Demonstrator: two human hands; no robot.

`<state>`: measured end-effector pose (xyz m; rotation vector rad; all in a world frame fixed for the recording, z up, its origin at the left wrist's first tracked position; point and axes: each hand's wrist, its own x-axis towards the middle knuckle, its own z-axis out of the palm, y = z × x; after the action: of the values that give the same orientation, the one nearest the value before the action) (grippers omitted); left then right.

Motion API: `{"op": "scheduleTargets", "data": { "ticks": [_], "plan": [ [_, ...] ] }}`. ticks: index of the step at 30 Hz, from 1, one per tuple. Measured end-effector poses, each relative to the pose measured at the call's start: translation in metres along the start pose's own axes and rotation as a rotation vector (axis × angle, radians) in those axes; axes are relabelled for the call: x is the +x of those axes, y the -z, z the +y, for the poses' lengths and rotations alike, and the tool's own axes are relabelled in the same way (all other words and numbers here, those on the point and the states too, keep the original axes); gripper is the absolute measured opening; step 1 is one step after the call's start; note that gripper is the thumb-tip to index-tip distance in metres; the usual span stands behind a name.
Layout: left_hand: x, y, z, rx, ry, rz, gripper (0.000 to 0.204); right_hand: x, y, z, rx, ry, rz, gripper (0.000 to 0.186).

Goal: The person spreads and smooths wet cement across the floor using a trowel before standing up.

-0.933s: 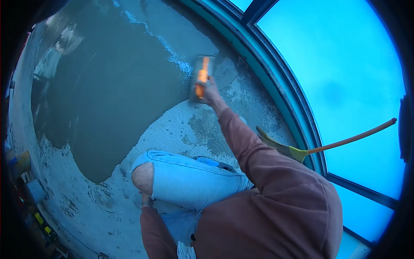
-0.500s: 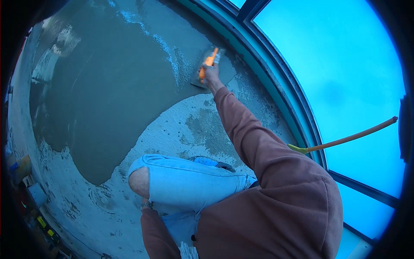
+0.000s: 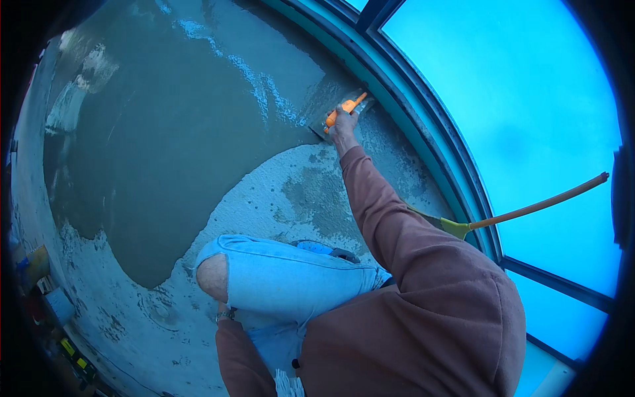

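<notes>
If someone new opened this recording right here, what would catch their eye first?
Probably the bright blue window filling the upper right, with a broom standing out against it. Next, the trowel with its vivid orange handle, gripped by the right hand near the window's frame. Then the smooth, dark grey coating spread over much of the floor at upper left, its curved edge meeting paler ground.

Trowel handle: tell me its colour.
Orange; the trowel handle shows best in the head view.
</notes>
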<state>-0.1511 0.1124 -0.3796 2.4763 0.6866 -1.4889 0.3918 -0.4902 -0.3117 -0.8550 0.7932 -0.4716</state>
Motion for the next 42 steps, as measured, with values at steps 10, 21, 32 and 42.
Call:
{"op": "scheduleTargets", "data": {
  "ticks": [10, 21, 32, 42],
  "plan": [
    [-0.006, 0.0, 0.0, -0.092, 0.019, 0.009, 0.043, -0.049, -0.022, 0.043, 0.032, 0.168, -0.177, 0.043],
    [-0.008, -0.001, -0.003, -0.285, 0.001, 0.032, 0.041, 0.003, -0.053, 0.048, -0.171, 0.022, -0.097, 0.039],
    [0.0, 0.014, 0.033, -0.843, -0.1, -0.134, 0.086, -0.023, 0.086, -0.01, -0.083, 0.142, 0.178, 0.035],
    [0.007, 0.015, 0.022, -0.747, -0.085, -0.146, 0.111, -0.017, 0.081, -0.055, -0.482, 0.034, -0.31, 0.03]
  ]
}}
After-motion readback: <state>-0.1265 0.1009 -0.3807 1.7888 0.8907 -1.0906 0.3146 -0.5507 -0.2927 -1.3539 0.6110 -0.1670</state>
